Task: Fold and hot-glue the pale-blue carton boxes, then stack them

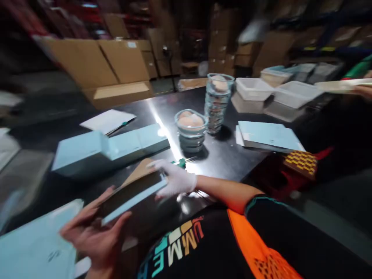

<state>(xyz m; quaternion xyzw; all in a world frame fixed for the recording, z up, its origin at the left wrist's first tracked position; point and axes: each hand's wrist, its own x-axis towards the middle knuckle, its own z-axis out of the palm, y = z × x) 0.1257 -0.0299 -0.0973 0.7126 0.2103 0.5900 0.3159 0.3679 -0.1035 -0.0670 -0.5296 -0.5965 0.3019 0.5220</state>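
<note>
The frame is blurred by motion. My left hand, bare, grips the near end of a flat stack of folded cartons, brown on top with a light blue edge. My right hand, in a white glove, holds the far end of the same stack over the black table. A green pen lies just beyond the gloved fingers. A long light blue box rests on the table behind the stack.
Two stacks of clear round containers with beige pads stand mid-table. Flat blue sheets, white bins, paper with a pen, more blue sheets, cardboard boxes, a red stool. Another person's hand at the right edge.
</note>
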